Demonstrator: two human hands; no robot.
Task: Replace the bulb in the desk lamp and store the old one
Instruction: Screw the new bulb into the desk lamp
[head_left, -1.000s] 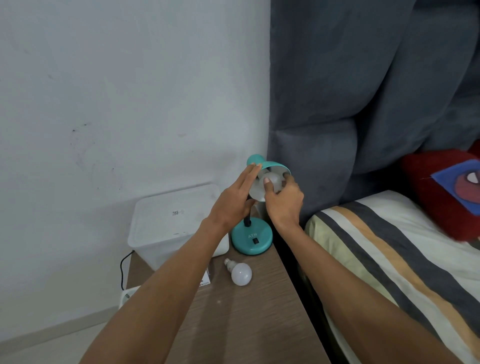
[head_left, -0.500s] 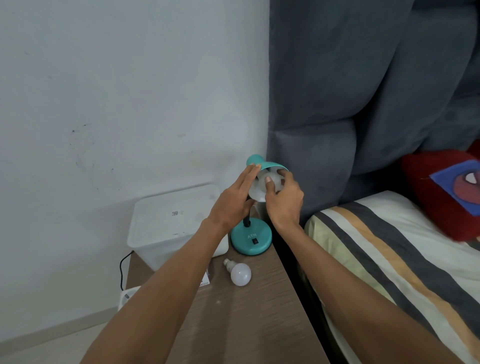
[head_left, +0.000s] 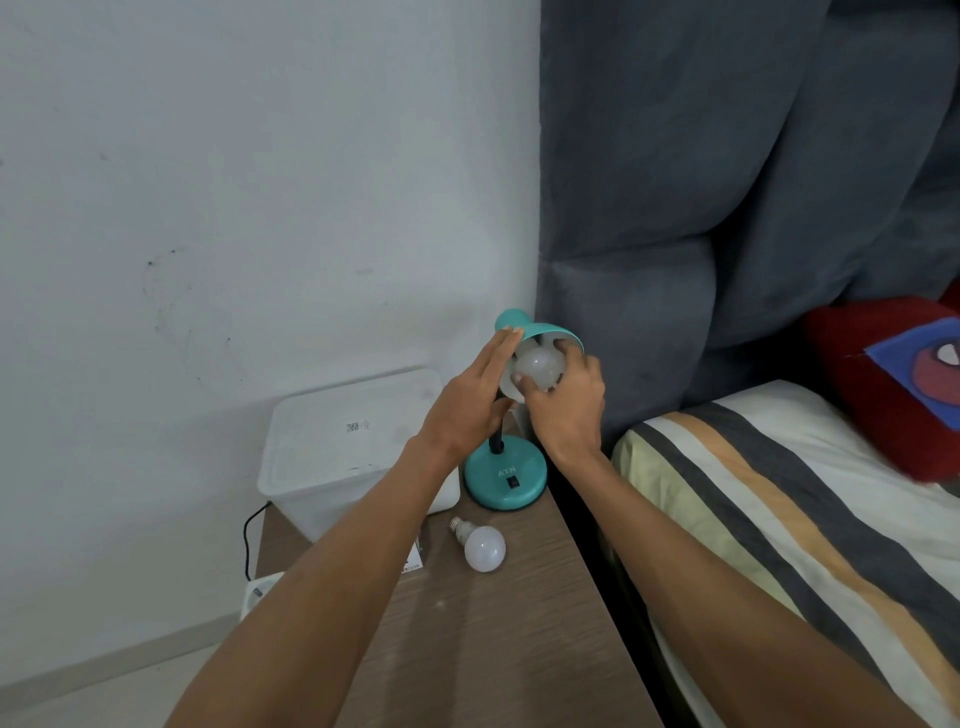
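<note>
A teal desk lamp stands at the back of the wooden bedside table (head_left: 519, 649), its round base (head_left: 504, 480) by the table's right edge and its shade (head_left: 550, 332) tilted toward me. A white bulb (head_left: 539, 367) sits in the shade's mouth. My right hand (head_left: 569, 410) grips that bulb with thumb and fingertips curled round it. My left hand (head_left: 467, 402) presses straight fingers against the shade's left rim. A second white bulb (head_left: 482, 545) lies loose on the table in front of the base.
A translucent plastic box with a lid (head_left: 343, 447) stands left of the lamp. A small white carton (head_left: 413, 564) lies half hidden under my left forearm. A black cable (head_left: 249, 540) runs down the wall. The bed with a striped sheet (head_left: 779, 519) borders the table's right side.
My right hand's fingers have shifted round the bulb in the shade, and more of the bulb's face shows now. The left hand stays against the shade.
</note>
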